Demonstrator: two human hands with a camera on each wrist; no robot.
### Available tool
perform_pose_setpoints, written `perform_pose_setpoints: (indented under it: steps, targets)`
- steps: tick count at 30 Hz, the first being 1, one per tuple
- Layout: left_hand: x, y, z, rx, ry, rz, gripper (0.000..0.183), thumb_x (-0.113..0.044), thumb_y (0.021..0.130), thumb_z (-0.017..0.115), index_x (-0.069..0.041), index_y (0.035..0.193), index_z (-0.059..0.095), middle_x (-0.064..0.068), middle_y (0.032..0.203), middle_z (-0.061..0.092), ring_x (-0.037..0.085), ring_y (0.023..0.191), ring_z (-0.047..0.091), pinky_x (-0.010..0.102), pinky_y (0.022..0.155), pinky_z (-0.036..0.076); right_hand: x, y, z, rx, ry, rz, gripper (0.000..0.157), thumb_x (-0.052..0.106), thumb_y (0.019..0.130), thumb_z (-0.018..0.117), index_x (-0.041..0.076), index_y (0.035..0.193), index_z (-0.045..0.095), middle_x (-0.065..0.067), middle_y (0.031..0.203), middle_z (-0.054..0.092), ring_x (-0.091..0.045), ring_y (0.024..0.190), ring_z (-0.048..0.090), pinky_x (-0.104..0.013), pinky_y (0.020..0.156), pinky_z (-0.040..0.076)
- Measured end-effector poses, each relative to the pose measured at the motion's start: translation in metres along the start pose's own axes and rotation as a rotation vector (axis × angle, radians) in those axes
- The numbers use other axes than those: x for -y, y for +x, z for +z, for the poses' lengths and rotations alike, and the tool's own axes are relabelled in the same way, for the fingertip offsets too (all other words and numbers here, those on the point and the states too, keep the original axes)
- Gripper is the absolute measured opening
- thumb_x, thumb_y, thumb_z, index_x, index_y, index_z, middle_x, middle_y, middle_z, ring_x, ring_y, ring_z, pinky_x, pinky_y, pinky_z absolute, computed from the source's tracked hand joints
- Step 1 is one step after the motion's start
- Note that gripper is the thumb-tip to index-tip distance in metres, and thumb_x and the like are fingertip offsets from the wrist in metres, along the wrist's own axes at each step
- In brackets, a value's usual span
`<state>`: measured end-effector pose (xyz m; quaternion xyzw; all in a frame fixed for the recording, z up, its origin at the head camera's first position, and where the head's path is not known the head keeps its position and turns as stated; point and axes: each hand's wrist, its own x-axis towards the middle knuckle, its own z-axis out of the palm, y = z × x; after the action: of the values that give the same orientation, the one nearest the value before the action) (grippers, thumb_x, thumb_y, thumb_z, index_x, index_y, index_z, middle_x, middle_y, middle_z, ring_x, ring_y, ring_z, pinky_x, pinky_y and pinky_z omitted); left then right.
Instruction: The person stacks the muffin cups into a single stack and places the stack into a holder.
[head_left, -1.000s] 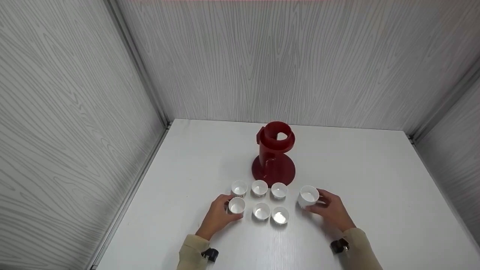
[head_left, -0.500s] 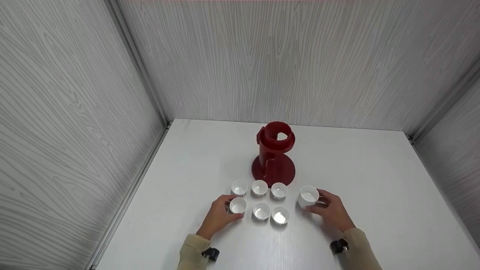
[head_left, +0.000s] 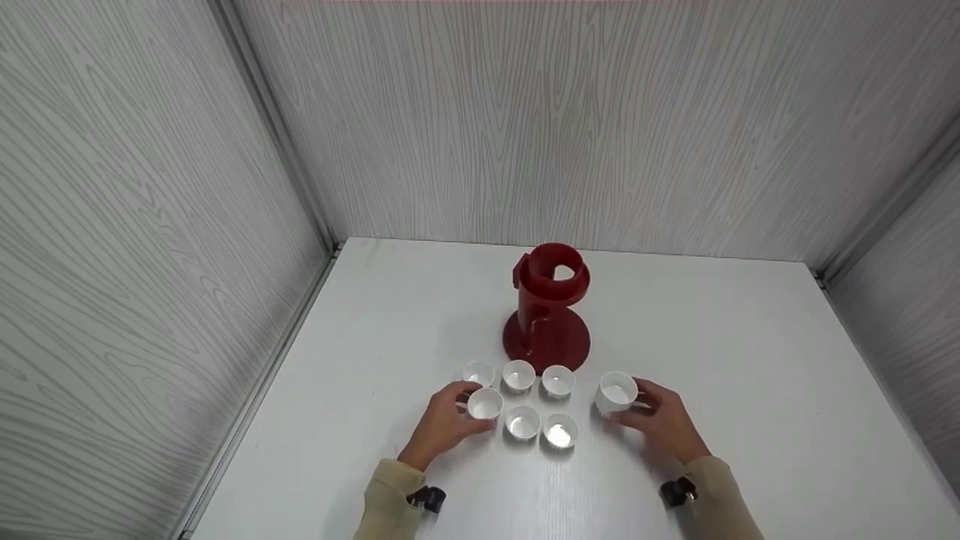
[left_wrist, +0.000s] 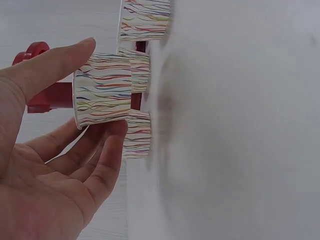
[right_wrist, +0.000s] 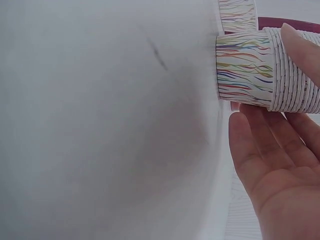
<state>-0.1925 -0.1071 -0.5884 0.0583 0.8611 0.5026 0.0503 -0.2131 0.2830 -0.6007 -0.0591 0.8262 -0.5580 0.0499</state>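
Note:
My left hand [head_left: 442, 424] pinches a single white paper cup [head_left: 485, 405] between thumb and fingers. In the left wrist view this paper cup [left_wrist: 102, 92] shows thin multicoloured wavy lines and is raised off the table. My right hand [head_left: 660, 420] holds a stack of nested paper cups [head_left: 617, 393] at the right, with many rims [right_wrist: 292, 72] packed together in the right wrist view. Its bottom end sits at the tabletop. Between the hands several single cups stand upright in two rows, among them a front cup [head_left: 523, 423] and a back cup [head_left: 519, 376].
Behind the rows rises a dark red stand [head_left: 551, 315] with a round base and a ring-shaped top. The white table [head_left: 420, 315] is bounded by wood-grain panels [head_left: 555, 135] at the back and sides. Black wrist mounts [head_left: 679, 491] sit at the cuffs.
My left hand has lifted its cup from the front row's left end and shifted slightly right and away from me. The right hand and its stack stay put.

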Motion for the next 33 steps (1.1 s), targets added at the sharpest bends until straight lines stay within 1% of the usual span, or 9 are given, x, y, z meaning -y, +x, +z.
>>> perform_pose_setpoints:
  steps: [2,5,9,16,19,22,27,30,33]
  targets:
    - [-0.003,0.001,-0.001,0.004,-0.005,0.023,0.065,-0.022,0.078,0.091,-0.004,0.133,0.061,0.015,0.131,0.067,0.030,0.117,0.064,0.048,0.101,0.055,0.001,0.000,0.000,0.000,0.000,0.004,0.072,0.019,0.076,0.093,0.013,0.141,0.062,-0.008,0.137,0.067,-0.014,0.119,0.068,-0.027,0.099,0.058]
    - [-0.009,0.004,-0.002,0.014,-0.018,0.055,0.064,-0.021,0.078,0.091,-0.003,0.132,0.062,0.015,0.130,0.067,0.029,0.116,0.064,0.048,0.100,0.056,0.001,0.000,0.000,0.000,0.000,0.009,0.072,0.020,0.076,0.093,0.014,0.141,0.062,-0.007,0.138,0.067,-0.014,0.120,0.068,-0.028,0.100,0.058]
    - [-0.019,0.009,-0.002,0.034,-0.023,0.088,0.064,-0.020,0.077,0.091,-0.003,0.132,0.062,0.015,0.129,0.068,0.030,0.114,0.064,0.049,0.099,0.056,0.001,-0.001,0.000,-0.004,0.002,0.014,0.072,0.020,0.076,0.093,0.013,0.140,0.062,-0.008,0.137,0.067,-0.019,0.121,0.067,-0.026,0.098,0.058]
    - [-0.038,0.019,0.004,0.064,-0.025,0.146,0.063,-0.023,0.078,0.091,-0.005,0.131,0.063,0.011,0.128,0.067,0.026,0.112,0.063,0.047,0.098,0.056,-0.001,0.000,-0.001,0.004,0.026,-0.008,0.071,0.021,0.075,0.093,0.014,0.139,0.063,-0.008,0.136,0.067,-0.005,0.115,0.068,-0.023,0.097,0.058]
    - [-0.047,0.024,0.007,0.070,-0.026,0.169,0.063,-0.023,0.078,0.091,-0.006,0.131,0.064,0.011,0.127,0.067,0.025,0.112,0.063,0.047,0.098,0.056,-0.002,0.001,-0.001,0.002,0.015,-0.021,0.071,0.021,0.076,0.093,0.013,0.140,0.063,-0.008,0.137,0.067,-0.003,0.114,0.067,-0.022,0.097,0.057]
    - [-0.055,0.028,0.010,0.080,-0.037,0.183,0.063,-0.024,0.078,0.090,-0.007,0.132,0.064,0.010,0.128,0.067,0.027,0.113,0.064,0.046,0.098,0.056,-0.001,0.001,0.000,-0.002,0.011,-0.016,0.070,0.020,0.077,0.092,0.013,0.140,0.063,-0.009,0.137,0.067,-0.005,0.115,0.068,-0.023,0.097,0.058]
    - [-0.067,0.033,0.011,0.102,-0.062,0.194,0.063,-0.025,0.079,0.089,-0.005,0.134,0.064,0.010,0.130,0.067,0.029,0.115,0.064,0.050,0.101,0.055,0.000,0.001,0.001,-0.006,0.004,-0.009,0.071,0.018,0.077,0.092,0.010,0.141,0.062,-0.010,0.137,0.067,-0.013,0.118,0.069,-0.025,0.097,0.058]
    - [-0.072,0.037,0.011,0.110,-0.054,0.199,0.064,-0.025,0.080,0.089,-0.005,0.135,0.063,0.010,0.131,0.067,0.028,0.114,0.065,0.050,0.101,0.055,0.000,0.001,0.001,-0.010,0.015,-0.006,0.071,0.017,0.076,0.092,0.009,0.140,0.062,-0.011,0.136,0.067,-0.016,0.118,0.069,-0.024,0.096,0.059]
    - [-0.078,0.040,0.011,0.111,-0.032,0.205,0.064,-0.025,0.081,0.089,-0.007,0.136,0.063,0.008,0.132,0.067,0.025,0.113,0.065,0.047,0.101,0.056,0.000,0.001,0.001,-0.003,0.010,-0.011,0.072,0.018,0.077,0.092,0.008,0.141,0.061,-0.013,0.137,0.067,-0.017,0.118,0.069,-0.023,0.095,0.058]
